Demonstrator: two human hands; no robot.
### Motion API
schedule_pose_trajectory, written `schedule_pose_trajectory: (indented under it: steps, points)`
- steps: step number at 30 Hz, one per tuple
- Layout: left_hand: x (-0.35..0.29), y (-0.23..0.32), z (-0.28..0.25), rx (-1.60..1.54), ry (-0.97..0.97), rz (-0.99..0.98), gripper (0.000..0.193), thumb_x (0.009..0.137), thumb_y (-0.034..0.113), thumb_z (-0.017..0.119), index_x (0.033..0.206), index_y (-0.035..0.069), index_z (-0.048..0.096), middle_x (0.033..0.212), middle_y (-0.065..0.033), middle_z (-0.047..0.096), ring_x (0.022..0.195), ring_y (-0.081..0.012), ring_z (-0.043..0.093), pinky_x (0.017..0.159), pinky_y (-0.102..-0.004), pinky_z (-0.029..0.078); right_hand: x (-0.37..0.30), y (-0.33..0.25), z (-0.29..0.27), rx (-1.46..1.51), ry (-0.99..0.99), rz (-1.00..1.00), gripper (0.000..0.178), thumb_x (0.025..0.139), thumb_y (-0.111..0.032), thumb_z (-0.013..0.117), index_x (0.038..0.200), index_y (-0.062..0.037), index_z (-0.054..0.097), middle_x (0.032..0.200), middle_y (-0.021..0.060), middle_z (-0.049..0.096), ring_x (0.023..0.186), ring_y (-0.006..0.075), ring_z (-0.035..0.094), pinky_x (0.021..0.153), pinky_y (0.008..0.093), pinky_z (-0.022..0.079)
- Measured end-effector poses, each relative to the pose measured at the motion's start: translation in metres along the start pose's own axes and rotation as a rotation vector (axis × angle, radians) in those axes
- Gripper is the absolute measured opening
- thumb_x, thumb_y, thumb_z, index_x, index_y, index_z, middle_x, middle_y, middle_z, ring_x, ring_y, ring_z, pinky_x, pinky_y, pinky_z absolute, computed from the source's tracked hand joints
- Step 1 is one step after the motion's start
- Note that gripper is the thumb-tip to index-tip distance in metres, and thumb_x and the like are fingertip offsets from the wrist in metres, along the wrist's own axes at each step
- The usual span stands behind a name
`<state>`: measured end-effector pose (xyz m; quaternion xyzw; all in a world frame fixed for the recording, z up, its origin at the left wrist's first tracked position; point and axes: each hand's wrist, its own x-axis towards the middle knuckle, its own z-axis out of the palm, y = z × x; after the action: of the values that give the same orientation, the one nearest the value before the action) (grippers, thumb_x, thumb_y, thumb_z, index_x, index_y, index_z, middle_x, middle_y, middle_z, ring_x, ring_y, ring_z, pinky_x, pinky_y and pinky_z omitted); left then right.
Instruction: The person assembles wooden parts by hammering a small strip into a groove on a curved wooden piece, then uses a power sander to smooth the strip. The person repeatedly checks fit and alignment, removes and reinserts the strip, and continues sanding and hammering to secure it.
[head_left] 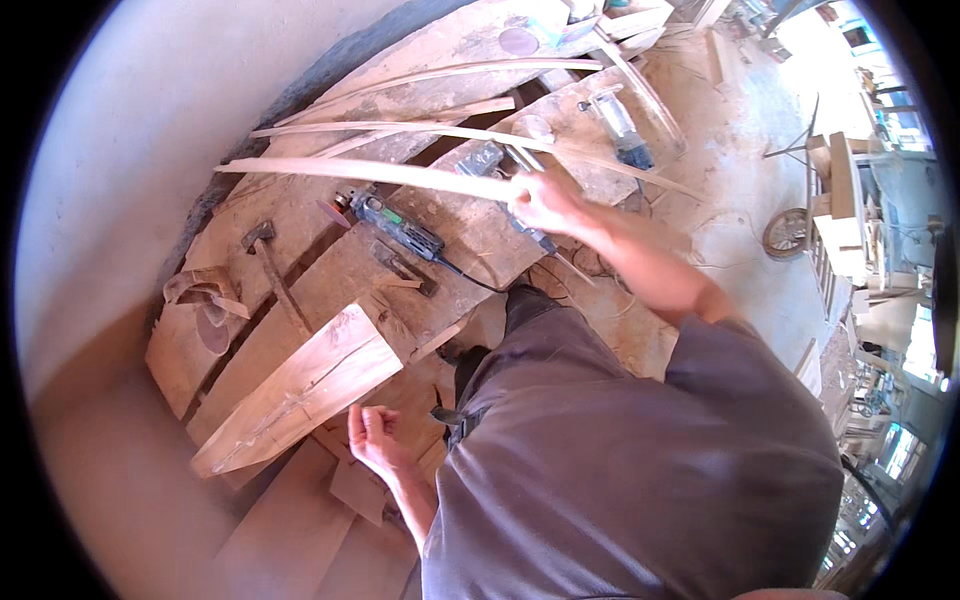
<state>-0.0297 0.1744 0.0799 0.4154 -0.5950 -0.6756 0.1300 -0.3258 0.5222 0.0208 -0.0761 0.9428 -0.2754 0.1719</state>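
Observation:
My right hand [548,203] is closed around one end of a long, thin wooden strip [370,173], which reaches leftward over the workbench [330,275]. Loosely curled and holding nothing I can see, my left hand [375,435] is low beside a thick tapered wooden block [305,392] with a crack along its face. Below the strip lies an angle grinder [395,225] with its cord trailing toward me. A hammer [272,270] rests on the bench to the left of it.
More thin strips [440,70] lie across the bench's far side, by a pale wall [180,90]. A clear-and-blue power tool [620,130] is farther right. Boards [290,520] lean at lower left. A wheeled cart [790,232] with timber stands on the right.

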Motion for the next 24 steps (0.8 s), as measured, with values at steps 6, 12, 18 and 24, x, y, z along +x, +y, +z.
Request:
schedule_pose_trajectory:
  steps: [6,12,18,24]
  points:
    - [-0.037,0.009,0.069,0.07,0.124,-0.121,0.013,0.1,0.012,0.062,0.102,-0.001,0.062,0.08,-0.005,0.065,0.069,-0.0117,0.059,0.068,-0.0262,0.049,0.122,0.027,-0.069,-0.023,-0.026,-0.043,0.024,0.091,-0.02,0.064,0.107,-0.0043,0.074,0.083,0.014,0.072,0.067,0.0216,0.068,0.062,0.0368,0.056]
    - [-0.05,0.006,0.089,0.098,0.259,-0.134,0.02,0.1,0.01,0.063,0.113,-0.005,0.062,0.078,-0.0049,0.065,0.069,-0.0107,0.059,0.069,-0.0246,0.048,0.17,0.064,-0.031,-0.098,0.055,-0.245,0.04,0.085,-0.015,0.069,0.12,0.0024,0.064,0.117,0.0245,0.067,0.107,0.0416,0.065,0.09,0.0518,0.053]
    - [-0.054,-0.003,0.093,0.055,0.323,-0.134,0.031,0.1,0.011,0.064,0.124,-0.008,0.059,0.081,-0.0066,0.066,0.07,-0.0122,0.06,0.072,-0.0265,0.052,0.143,0.071,0.001,-0.46,-0.108,-0.306,0.043,0.084,0.001,0.061,0.126,0.0041,0.053,0.11,0.0283,0.063,0.102,0.0407,0.067,0.084,0.0505,0.056]
    - [-0.043,-0.009,0.102,0.041,0.306,-0.117,0.036,0.1,0.01,0.064,0.129,-0.009,0.055,0.084,-0.009,0.067,0.07,-0.0148,0.063,0.072,-0.029,0.054,0.157,0.086,-0.005,-0.345,-0.107,-0.248,0.043,0.089,-0.005,0.053,0.132,0.0024,0.053,0.117,0.0249,0.062,0.103,0.0395,0.067,0.087,0.0496,0.055]
